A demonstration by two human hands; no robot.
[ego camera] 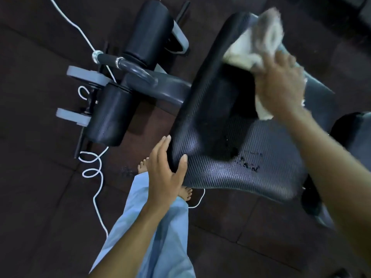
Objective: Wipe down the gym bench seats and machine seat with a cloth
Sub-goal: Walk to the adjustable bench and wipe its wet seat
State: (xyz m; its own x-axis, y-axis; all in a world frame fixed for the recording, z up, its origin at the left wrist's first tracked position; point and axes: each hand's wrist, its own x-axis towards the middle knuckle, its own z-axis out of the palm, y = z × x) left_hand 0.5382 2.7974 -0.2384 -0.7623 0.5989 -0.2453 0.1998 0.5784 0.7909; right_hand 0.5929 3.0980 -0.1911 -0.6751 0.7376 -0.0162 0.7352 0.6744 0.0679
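On the seat (pixel 230 173), far end: cloth (pixel 259 43), pale and bunched, lies under the right hand (pixel 281 85).
Right hand: laid over the cloth, pressing it to the pad; motion blur hides whether its fingers are flat or curled.
Left hand (pixel 166 173): holds the seat's near corner, four fingers pressed together along the edge, thumb apart on the top face.
Droplets (pixel 250 164): dark beads on the textured pad near its middle (unwiped, well apart from the cloth).
Step in hand: wiping the far end of this seat, by the look of it.
Technique: brace with the left hand so the pad does not shift; draw the cloth in overlapping strokes toward the droplets; turn to a dry face once wet; carry each stroke over the rounded side edge.
Surroundings: rollers (pixel 148 31) and white cord (pixel 96 177) beside the seat, above the dark floor (pixel 40 217).
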